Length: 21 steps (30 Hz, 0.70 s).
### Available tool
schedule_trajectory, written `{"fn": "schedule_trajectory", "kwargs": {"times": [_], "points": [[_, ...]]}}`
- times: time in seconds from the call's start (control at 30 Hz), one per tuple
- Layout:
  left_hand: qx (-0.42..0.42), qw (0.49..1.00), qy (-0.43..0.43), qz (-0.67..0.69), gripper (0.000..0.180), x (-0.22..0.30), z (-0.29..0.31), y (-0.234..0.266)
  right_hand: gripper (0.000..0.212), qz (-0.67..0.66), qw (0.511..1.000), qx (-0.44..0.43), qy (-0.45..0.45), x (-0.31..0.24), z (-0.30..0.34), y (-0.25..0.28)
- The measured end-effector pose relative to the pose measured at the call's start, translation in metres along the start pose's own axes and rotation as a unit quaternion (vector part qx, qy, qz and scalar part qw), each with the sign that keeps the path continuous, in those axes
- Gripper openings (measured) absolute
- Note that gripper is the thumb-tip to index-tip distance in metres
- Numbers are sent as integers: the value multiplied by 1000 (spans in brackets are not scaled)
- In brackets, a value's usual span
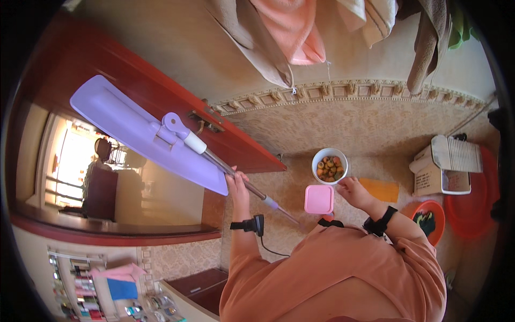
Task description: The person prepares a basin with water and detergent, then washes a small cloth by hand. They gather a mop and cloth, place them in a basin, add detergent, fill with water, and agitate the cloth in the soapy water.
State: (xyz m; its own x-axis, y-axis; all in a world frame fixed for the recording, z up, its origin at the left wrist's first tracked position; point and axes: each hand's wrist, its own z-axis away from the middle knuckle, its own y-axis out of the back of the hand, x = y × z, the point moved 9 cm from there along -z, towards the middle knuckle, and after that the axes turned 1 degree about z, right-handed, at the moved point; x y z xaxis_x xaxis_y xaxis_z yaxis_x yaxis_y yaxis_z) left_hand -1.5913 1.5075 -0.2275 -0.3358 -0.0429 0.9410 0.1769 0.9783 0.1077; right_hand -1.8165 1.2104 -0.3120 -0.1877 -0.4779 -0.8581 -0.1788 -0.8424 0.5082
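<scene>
My left hand grips the metal pole of a flat mop. Its wide lilac head is raised up to the left, in front of the red-brown door. My right hand reaches forward with loosely curled fingers, just right of a pink square lidded box and below a white bowl of small round orange-brown fruits. Whether the right hand touches the bowl or the box is unclear. Both wrists wear black bands.
A red-brown door stands open at left. Towels and cloths hang overhead. On the tiled floor lie an orange pad, a white box with a ribbed part, a red basin and a small orange bowl.
</scene>
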Motion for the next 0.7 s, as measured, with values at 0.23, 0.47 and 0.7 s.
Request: {"fn": "schedule_trajectory", "kwargs": {"times": [0.23,0.47,0.7], "points": [[87,994,25,-54,24,-74,-77,-8,24,7,986,28,-162,78,40,-8],[72,994,40,-72,21,-143,-131,-42,26,47,953,78,-290,150,89,2],[40,985,115,-121,17,-181,-155,-73,29,94,909,128,-386,182,153,15]]}}
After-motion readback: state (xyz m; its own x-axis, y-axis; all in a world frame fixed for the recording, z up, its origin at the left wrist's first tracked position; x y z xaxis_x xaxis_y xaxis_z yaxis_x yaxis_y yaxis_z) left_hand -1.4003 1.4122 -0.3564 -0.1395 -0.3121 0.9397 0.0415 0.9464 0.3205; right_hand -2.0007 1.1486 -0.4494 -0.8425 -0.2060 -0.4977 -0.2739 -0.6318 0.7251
